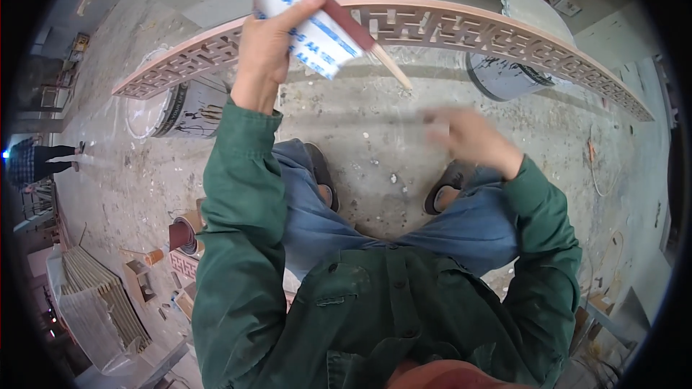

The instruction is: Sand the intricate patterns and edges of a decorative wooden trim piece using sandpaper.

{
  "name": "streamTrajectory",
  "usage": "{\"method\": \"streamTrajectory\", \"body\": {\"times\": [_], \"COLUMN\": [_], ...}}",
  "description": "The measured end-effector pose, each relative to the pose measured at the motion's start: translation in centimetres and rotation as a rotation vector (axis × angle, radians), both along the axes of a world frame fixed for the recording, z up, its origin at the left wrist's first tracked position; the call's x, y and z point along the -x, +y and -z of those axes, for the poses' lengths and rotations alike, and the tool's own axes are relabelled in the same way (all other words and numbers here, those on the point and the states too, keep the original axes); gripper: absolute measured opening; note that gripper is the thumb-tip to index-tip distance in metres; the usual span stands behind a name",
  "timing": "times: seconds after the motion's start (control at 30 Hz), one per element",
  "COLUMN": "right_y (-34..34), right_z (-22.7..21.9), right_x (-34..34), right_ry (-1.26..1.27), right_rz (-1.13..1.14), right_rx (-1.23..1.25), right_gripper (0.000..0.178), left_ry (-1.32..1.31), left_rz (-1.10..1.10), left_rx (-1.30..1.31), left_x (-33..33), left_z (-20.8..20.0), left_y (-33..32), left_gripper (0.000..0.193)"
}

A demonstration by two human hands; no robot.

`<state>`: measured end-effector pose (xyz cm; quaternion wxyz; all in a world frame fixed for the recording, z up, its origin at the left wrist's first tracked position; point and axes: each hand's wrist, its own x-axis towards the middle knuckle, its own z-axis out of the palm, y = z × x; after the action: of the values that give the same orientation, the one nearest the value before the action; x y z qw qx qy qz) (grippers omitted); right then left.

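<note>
My left hand (270, 47) is raised over the wooden lattice panel. It grips a sheet of sandpaper (310, 36), dark red on one face and white with blue print on the other. A thin wooden stick (393, 68) sticks out from the sheet's lower right end; the rest of it is hidden. My right hand (472, 137) hovers over the floor, apart from the sheet, its fingers smeared by motion. The long pinkish lattice panel (432, 25), cut with angular openings, lies across beyond both hands.
One bucket (191, 109) stands under the panel's left part, another (504, 75) under its right. A sandpaper roll (184, 235) and small wooden pieces lie at left on the stained floor (367, 194). Wrapped stacked panels (90, 302) stand lower left. A person (43, 162) is far left.
</note>
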<state>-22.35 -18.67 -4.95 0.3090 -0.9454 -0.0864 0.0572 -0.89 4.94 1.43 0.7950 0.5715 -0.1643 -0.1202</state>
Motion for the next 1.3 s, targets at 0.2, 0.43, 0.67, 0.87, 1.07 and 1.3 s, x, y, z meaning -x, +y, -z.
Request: {"method": "streamTrajectory", "body": {"times": [0.2,0.43,0.67,0.87,1.07,1.3], "right_y": [2.7,4.0,4.1,3.2,3.9,4.8], "right_z": [-4.0,-3.5,-3.8,-3.2,-2.6,-2.9], "right_x": [-2.8,-4.6,-5.4,-6.4,-7.8,-8.4], "right_ry": [-0.069,-0.132,-0.285,-0.420,-0.664,-0.900], "right_rz": [0.324,0.261,0.256,0.332,0.440,0.418], "right_rx": [-0.768,-0.846,-0.648,-0.652,-0.307,0.091], "right_gripper": [0.018,0.015,0.008,0.008,0.013,0.013], "left_ry": [0.013,-0.004,-0.015,0.242,-0.022,-0.053], "left_rz": [0.215,0.263,0.287,0.334,0.125,0.038], "left_rx": [-0.215,-0.233,-0.301,-0.060,-0.073,-0.059], "left_x": [4.8,6.1,6.2,5.3,6.9,7.5], "left_z": [0.4,0.3,0.5,2.5,3.2,1.8], "left_y": [-1.9,-2.9,-3.0,-4.1,-5.8,-6.4], "left_gripper": [0.031,0.029,0.028,0.025,0.021,0.020]}}
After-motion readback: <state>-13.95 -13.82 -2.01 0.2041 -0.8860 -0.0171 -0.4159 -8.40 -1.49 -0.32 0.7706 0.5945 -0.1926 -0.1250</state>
